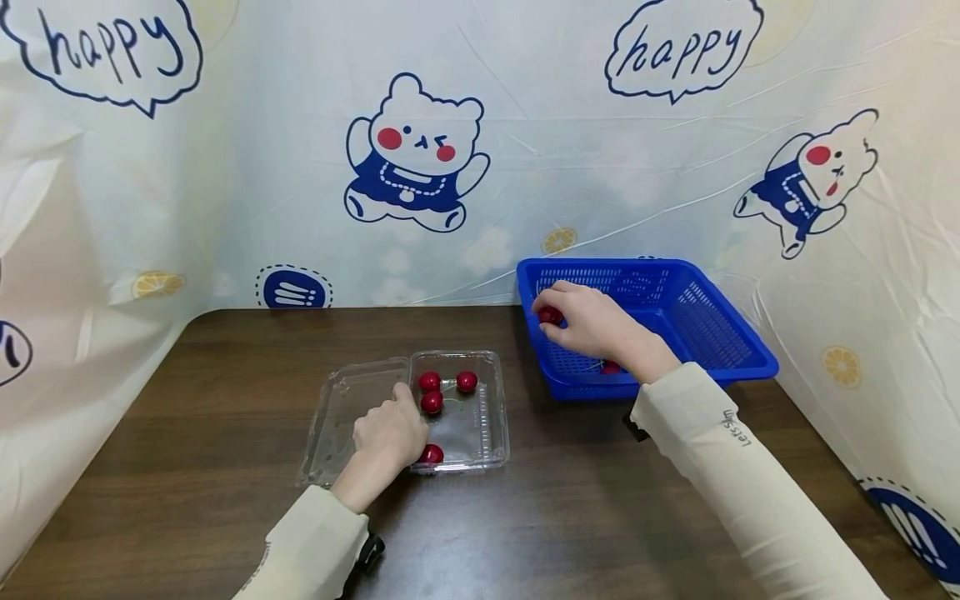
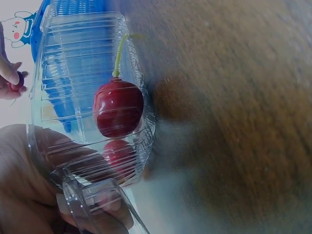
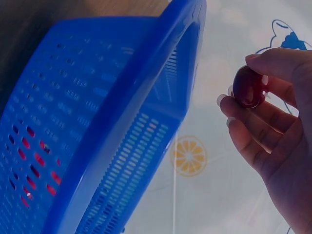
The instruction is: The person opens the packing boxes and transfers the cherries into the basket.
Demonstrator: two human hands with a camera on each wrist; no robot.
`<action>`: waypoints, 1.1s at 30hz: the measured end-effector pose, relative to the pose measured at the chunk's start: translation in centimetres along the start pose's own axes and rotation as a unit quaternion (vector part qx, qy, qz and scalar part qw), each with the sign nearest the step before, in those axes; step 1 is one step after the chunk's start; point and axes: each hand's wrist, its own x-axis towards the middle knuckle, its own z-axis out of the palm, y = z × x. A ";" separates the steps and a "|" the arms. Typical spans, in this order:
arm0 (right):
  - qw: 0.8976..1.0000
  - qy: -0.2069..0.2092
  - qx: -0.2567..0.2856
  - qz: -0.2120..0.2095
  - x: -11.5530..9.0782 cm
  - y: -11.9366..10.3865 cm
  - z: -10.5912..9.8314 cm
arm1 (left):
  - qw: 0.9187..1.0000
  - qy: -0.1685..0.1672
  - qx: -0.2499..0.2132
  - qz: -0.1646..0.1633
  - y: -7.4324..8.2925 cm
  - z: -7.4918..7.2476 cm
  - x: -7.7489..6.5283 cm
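Note:
My right hand (image 1: 588,323) pinches a dark red cherry (image 3: 249,87) between thumb and fingers, over the left side of a blue plastic basket (image 1: 720,365). More red fruit (image 1: 611,367) lies in the basket, mostly hidden by the right arm and the basket wall. My left hand (image 1: 390,429) grips the hinge side of a clear plastic clamshell box (image 1: 497,417), whose lid (image 1: 330,417) lies folded open to the left. Inside the box sit several cherries (image 1: 467,382); in the left wrist view one cherry (image 2: 118,108) with a green stem shows through the clear wall.
Both containers stand on a dark brown wooden table (image 1: 187,467), the basket to the right of the box. A pale printed cloth (image 1: 300,167) with cartoon bears hangs behind and along both sides.

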 end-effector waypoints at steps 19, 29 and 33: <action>0.998 -0.019 0.007 0.066 -1.2 3.9 -0.3 | 1.000 -0.004 0.001 -0.004 0.0 0.0 0.0; 0.996 -0.034 0.013 0.087 -1.9 5.8 -0.2 | 1.000 -0.003 0.000 -0.005 0.0 -0.1 -0.1; 0.995 -0.038 0.014 0.091 -2.2 6.5 0.0 | 1.000 0.000 -0.002 -0.003 0.1 -0.1 -0.1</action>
